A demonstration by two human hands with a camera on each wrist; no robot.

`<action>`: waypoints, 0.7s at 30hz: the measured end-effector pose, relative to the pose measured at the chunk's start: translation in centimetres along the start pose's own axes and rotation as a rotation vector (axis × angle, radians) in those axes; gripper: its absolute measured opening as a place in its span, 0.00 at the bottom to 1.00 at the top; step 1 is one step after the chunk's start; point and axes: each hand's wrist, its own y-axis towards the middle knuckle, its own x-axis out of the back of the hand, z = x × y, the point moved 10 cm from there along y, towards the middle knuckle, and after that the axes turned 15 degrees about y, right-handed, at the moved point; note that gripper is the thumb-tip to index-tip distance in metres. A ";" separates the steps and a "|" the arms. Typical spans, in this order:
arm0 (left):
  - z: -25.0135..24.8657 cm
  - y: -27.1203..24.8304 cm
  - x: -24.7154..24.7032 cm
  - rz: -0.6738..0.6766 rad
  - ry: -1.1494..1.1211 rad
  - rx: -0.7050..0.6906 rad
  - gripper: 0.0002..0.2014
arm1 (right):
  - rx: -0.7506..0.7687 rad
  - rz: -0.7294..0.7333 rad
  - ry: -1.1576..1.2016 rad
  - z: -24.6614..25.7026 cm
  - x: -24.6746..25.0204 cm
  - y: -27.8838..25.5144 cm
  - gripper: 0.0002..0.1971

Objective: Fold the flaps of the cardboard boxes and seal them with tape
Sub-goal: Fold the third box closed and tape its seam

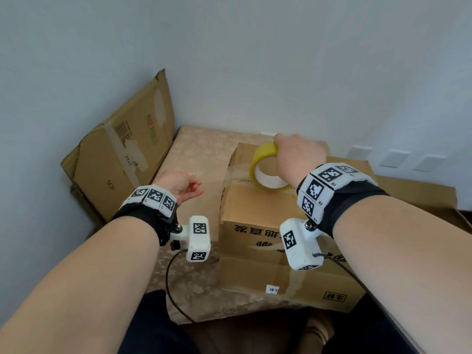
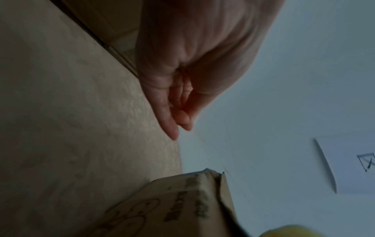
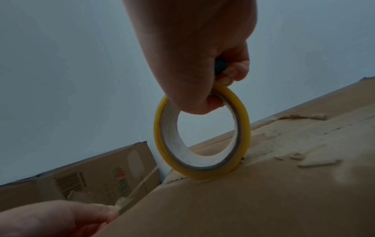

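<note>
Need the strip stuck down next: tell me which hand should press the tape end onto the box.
Left. The left hand already pinches the free tape end beside the box's edge, while the right hand has its grip on the tape roll standing on the box.

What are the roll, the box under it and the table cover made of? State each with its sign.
Roll: glossy yellowish plastic tape on a white core, probably card.
Box: matte brown cardboard; torn fibrous patches on top.
Table cover: beige patterned cloth or vinyl, unclear.
</note>
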 end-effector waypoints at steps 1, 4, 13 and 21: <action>0.1 0.3 0.1 -0.007 0.010 -0.009 0.10 | -0.002 0.003 -0.016 0.3 0.0 0.1 0.18; 0.2 1.0 -0.1 0.002 0.037 -0.055 0.14 | -0.008 0.000 -0.063 0.9 0.1 0.2 0.20; 2.1 2.1 -2.4 0.127 0.230 -0.121 0.13 | -0.005 -0.013 -0.158 2.1 -0.6 0.8 0.19; 3.6 2.0 -5.6 0.317 0.092 -0.078 0.19 | -0.038 -0.004 -0.150 1.6 -1.0 1.0 0.18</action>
